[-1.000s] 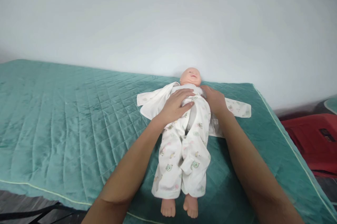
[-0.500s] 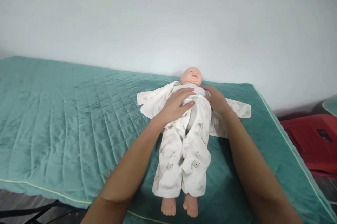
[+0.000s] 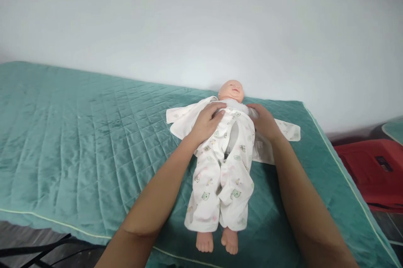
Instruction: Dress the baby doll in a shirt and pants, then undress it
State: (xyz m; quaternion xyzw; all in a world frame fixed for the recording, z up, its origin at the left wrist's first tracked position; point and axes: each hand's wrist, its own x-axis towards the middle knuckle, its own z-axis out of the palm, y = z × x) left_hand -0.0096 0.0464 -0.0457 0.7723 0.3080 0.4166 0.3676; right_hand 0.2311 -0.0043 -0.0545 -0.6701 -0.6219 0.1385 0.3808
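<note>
A baby doll [image 3: 231, 90] lies on its back, head toward the wall, on a green quilted cover. It wears white print trousers [image 3: 234, 179] with an opening at the crotch, their waistband high on its torso. Over the waistband's left side rests my left hand [image 3: 208, 122], open, fingers stretched across the belly and thumb apart. On the opposite side my right hand [image 3: 263, 120] lies against the torso and waist, open, with its fingertips partly hidden. Under the doll a white print baby jacket [image 3: 185, 121] is spread, with one sleeve out to each side.
The green quilted cover [image 3: 94, 146] stretches far to the left and ends at a piped edge on the right. A white wall [image 3: 157, 28] stands behind. Beyond the right edge is a red plastic object [image 3: 371, 171]. Dark metal legs [image 3: 37, 251] show at lower left.
My left hand has slid from over the front of the trousers toward the doll's side. The waistband now lies smoother and higher on the torso. The view has shifted slightly.
</note>
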